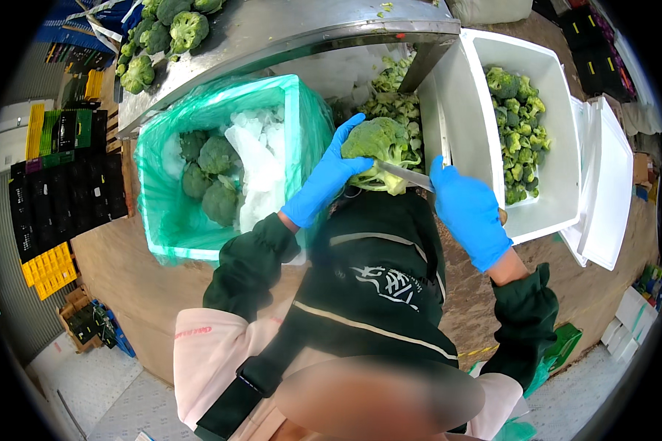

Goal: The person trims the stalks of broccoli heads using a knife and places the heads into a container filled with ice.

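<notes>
A large head of broccoli [381, 141] is gripped in my left hand [331, 170], which wears a blue glove; its fingers wrap the left side of the crown. My right hand [469, 213], gloved the same, is closed round the handle of a knife [406, 176]. The blade points left and meets the pale stalk side of the broccoli. Under the broccoli, cut green pieces [393, 99] lie in a heap below the table edge. Most of the knife handle is hidden in my fist.
At left, a box lined with green plastic [293, 110] holds broccoli heads and ice. To the right, a white bin [566, 176] contains cut florets [522, 132]. Ahead stands a metal table [272, 29] with more broccoli heads [187, 31] at its left. White lids [607, 184] lean beyond the bin.
</notes>
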{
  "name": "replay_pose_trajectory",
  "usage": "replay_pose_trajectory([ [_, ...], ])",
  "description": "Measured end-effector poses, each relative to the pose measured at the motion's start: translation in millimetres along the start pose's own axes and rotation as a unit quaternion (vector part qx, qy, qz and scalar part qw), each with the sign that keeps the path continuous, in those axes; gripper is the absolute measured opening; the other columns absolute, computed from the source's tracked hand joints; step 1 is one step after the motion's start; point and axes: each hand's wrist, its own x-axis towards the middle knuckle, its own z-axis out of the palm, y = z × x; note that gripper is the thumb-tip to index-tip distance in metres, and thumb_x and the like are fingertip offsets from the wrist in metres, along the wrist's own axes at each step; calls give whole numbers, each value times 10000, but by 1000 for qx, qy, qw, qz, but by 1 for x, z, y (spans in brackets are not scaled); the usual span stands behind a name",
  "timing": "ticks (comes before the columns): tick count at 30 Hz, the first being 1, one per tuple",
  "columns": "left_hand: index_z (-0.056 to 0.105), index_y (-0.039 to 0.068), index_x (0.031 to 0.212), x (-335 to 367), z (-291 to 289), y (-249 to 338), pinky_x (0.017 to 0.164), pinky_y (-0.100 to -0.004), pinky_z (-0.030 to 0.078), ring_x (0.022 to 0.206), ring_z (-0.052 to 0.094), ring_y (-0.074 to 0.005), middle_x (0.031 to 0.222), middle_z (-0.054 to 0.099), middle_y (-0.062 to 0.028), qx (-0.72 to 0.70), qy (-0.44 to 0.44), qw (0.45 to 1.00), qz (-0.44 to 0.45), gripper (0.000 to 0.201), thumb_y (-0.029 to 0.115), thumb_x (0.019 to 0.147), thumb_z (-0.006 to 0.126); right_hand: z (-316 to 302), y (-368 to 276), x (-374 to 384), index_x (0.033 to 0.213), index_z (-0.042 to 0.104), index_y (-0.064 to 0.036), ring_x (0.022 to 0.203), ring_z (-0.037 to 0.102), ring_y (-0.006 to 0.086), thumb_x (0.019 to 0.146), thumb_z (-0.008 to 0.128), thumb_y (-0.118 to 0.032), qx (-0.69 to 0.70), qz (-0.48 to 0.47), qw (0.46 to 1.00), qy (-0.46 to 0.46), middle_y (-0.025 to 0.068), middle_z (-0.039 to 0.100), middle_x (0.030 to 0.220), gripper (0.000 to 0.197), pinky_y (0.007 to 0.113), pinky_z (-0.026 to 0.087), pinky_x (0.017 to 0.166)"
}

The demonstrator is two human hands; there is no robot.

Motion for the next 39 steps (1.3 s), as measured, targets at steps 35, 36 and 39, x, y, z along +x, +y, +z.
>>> replay_pose_trajectory([
  [35, 290, 51, 1332, -17, -10, -44, 1010, -338, 352, 1177, 410, -235, 1259, 391, -112, 157, 88, 981, 75, 841, 29, 608, 716, 62, 19, -6, 1252, 503, -98, 639, 587, 328, 886, 516, -226, 162, 97, 982, 23, 137, 569, 891, 388, 420, 469, 533],
  [36, 287, 48, 1333, -17, -10, -45, 1010, -340, 353, 1177, 408, -238, 1259, 386, -115, 179, 97, 974, 96, 850, 33, 602, 721, 58, 9, -10, 1241, 515, -100, 544, 567, 295, 858, 531, -190, 116, 58, 991, 46, 110, 566, 830, 394, 415, 452, 474],
  [39, 284, 39, 1332, -10, -10, -48, 1010, -346, 354, 1181, 401, -243, 1257, 374, -123, 244, 109, 952, 151, 870, 45, 587, 732, 49, -12, -8, 1220, 534, -87, 538, 570, 260, 816, 550, -155, 63, 31, 997, 15, 103, 565, 810, 410, 389, 456, 469],
])
